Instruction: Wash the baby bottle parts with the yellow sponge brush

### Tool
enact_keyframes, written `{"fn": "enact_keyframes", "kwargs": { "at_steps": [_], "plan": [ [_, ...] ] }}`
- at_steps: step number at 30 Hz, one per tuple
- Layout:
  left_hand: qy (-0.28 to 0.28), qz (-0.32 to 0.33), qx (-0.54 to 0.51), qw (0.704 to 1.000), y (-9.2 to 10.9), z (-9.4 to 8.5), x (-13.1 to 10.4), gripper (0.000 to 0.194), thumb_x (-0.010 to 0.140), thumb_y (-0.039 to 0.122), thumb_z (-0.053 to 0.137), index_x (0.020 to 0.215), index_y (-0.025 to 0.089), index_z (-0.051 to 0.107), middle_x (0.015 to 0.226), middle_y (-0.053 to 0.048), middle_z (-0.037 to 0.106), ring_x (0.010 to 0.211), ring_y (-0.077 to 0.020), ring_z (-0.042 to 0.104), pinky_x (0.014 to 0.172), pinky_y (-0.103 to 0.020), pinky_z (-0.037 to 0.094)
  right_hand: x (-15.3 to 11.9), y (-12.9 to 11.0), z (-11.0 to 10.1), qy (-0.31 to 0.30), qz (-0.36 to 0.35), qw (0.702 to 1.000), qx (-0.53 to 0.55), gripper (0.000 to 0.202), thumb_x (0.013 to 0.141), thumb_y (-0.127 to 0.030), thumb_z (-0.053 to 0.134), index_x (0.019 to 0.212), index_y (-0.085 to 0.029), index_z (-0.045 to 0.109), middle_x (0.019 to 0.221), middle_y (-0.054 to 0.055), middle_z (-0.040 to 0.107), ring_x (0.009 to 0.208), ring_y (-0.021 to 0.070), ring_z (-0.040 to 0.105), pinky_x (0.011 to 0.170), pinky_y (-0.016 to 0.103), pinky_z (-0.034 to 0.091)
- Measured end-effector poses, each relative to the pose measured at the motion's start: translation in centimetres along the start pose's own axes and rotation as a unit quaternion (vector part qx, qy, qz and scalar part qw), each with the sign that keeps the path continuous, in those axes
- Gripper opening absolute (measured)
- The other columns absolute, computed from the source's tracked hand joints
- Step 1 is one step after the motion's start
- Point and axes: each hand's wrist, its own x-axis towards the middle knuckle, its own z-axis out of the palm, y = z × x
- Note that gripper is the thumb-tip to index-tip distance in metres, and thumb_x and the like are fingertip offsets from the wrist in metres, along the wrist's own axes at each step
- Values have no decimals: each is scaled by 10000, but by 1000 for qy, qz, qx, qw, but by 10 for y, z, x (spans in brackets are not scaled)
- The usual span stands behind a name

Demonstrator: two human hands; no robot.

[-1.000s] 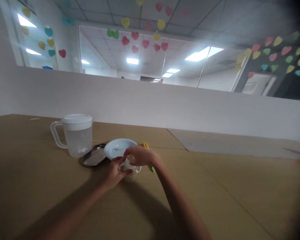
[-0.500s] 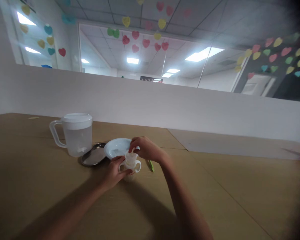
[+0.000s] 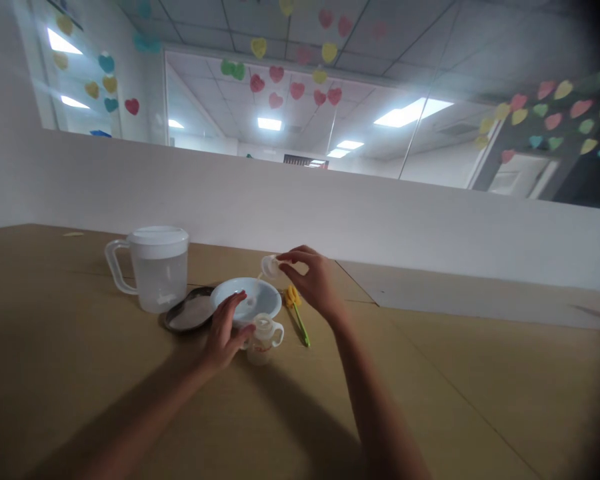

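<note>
My right hand (image 3: 314,279) pinches a translucent white bottle lid (image 3: 270,267) between thumb and fingers, raised above the far rim of a pale blue bowl (image 3: 271,301). Below it, a small baby bottle (image 3: 260,348) with two white handles stands upright on the table, its top uncovered. My left hand (image 3: 223,339) is open beside the bottle, fingers apart and stretched over the bowl's near left edge. Its thumb is close to the bottle's left side; whether it touches, I cannot tell. Right of the bowl lies a yellow-headed brush-like thing with a green handle (image 3: 303,327).
A lidded clear pitcher (image 3: 159,277) with liquid inside stands behind on the left. A dark metal dish (image 3: 187,315) sits between it and the bowl. A white wall (image 3: 330,213) with windows above borders the table's back. A grey panel (image 3: 455,293) lies at the right.
The lid has come off the bottle, and my right hand has lifted it up and away. My left hand has let go of the bottle and opened beside it.
</note>
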Motion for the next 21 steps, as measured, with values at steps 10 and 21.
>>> {"fn": "enact_keyframes", "kwargs": {
  "at_steps": [10, 21],
  "plan": [
    [-1, -4, 25, 1000, -21, -7, 10, 207, 868, 300, 487, 986, 220, 637, 1008, -52, 684, 1019, -208, 588, 932, -398, 427, -6, 9, 63, -119, 2, 992, -51, 110, 815, -203, 645, 899, -211, 716, 904, 34, 683, 840, 153, 592, 779, 271, 391],
    [12, -5, -19, 1000, -29, -6, 11, 220, 872, 216, 435, 945, 192, 642, 991, -64, 689, 945, -170, 632, 853, -318, 489, -3, 30, 55, -112, 77, 985, -107, 149, 813, -244, 607, 904, -217, 721, 861, 36, 698, 783, 165, 606, 715, 266, 410]
  ]
}}
